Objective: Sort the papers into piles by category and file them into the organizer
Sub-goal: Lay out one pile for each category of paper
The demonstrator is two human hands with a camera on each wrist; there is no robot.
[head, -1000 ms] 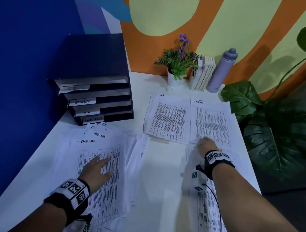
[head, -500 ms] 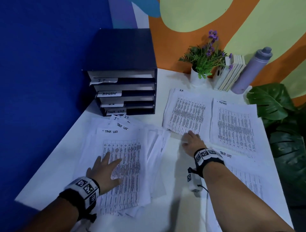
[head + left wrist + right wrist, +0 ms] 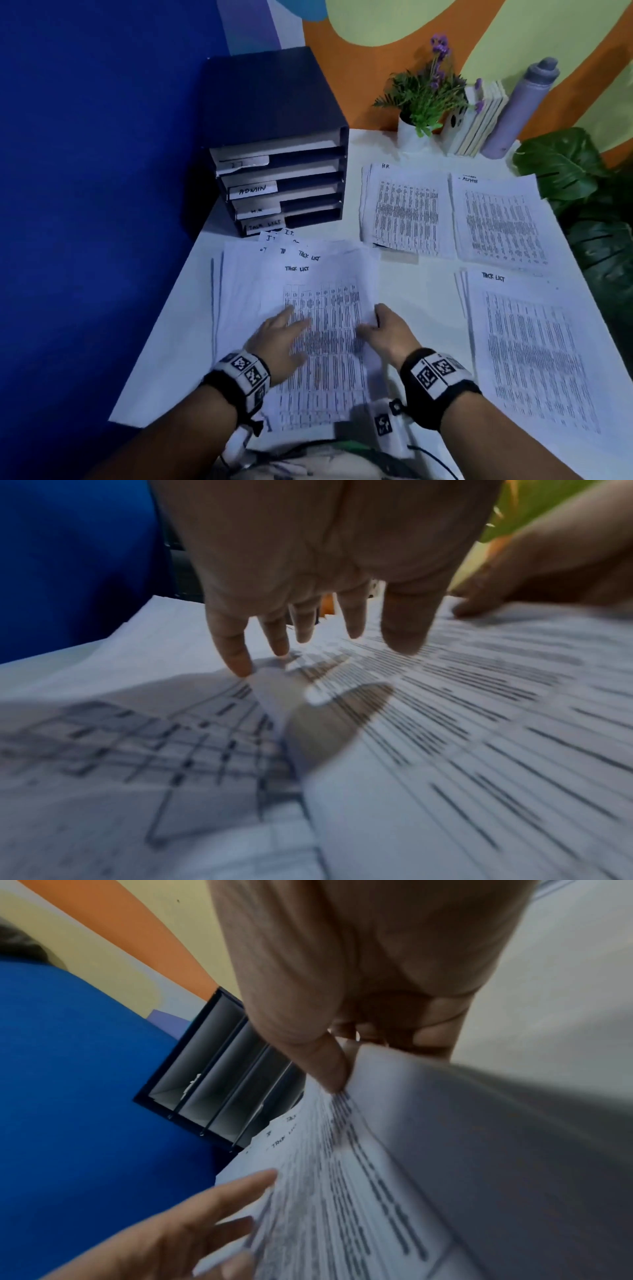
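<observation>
Both hands are on the unsorted stack of papers (image 3: 239, 308) at the near left of the white worktop (image 3: 411, 287). The left hand (image 3: 281, 342) lies flat on the top sheet (image 3: 329, 308), fingers straight and spread. The right hand (image 3: 390, 335) pinches this sheet's right edge between thumb and fingers and lifts it. Sorted piles (image 3: 534, 359) lie at the right, and the dark organizer (image 3: 274, 120) stands behind the stack.

My right hand (image 3: 388, 334) has left the sorted piles and come across to the unsorted stack (image 3: 239, 308) in front of the organizer (image 3: 274, 137), now pinching the right edge of its top sheet (image 3: 325, 342) and lifting it.
</observation>
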